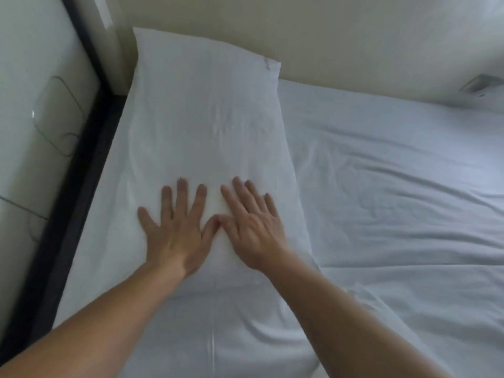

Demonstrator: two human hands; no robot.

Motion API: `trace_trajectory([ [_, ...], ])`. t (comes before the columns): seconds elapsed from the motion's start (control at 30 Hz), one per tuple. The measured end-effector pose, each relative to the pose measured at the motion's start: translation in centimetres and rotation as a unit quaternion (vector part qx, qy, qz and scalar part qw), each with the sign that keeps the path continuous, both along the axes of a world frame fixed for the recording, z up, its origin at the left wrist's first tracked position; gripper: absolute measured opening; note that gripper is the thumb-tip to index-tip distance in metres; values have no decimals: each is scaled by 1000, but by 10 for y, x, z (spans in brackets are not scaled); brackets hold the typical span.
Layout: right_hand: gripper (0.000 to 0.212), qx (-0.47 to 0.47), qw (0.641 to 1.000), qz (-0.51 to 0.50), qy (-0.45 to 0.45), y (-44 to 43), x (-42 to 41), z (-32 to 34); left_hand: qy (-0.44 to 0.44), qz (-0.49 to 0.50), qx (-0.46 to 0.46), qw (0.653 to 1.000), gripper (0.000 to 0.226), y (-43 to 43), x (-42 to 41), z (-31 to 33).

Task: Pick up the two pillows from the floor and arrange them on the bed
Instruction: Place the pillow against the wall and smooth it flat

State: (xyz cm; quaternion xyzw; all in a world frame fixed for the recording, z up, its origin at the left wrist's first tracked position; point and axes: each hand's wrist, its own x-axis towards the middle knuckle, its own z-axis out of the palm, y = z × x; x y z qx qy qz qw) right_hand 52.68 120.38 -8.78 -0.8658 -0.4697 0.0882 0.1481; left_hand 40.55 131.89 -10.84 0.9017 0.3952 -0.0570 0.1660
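Observation:
A white pillow (pixel 207 126) lies flat at the head of the bed (pixel 395 214), on its left side, its far end against the cream wall. My left hand (pixel 177 227) and my right hand (pixel 251 227) rest palm down, side by side, on the pillow's near end, fingers spread and thumbs touching. Neither hand grips anything. Only this one pillow is in view. The sheet on the bed is white and wrinkled.
A dark bed frame edge (pixel 68 200) runs along the left. Beyond it is a pale glossy surface (pixel 32 105) with a thin cable (pixel 62 115) on it. A small grey fitting (pixel 480 84) sits on the wall at the upper right.

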Motion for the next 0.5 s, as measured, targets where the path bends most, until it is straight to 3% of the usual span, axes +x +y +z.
trace_trajectory([
  [0.03, 58, -47, 998, -8, 33, -7, -2, -6, 36, 18, -18, 999, 72, -4, -13, -6],
  [0.17, 58, -176, 946, -248, 115, -68, 34, -2, 148, 168, -64, 973, 79, 25, -71, -2],
  [0.3, 62, -119, 967, -206, 95, -118, 35, 36, 111, 169, 45, 978, 72, -6, -83, 45],
  [0.5, 64, -107, 971, -181, 110, -199, 21, 87, 19, 95, -30, 995, 70, -124, -26, 119],
])
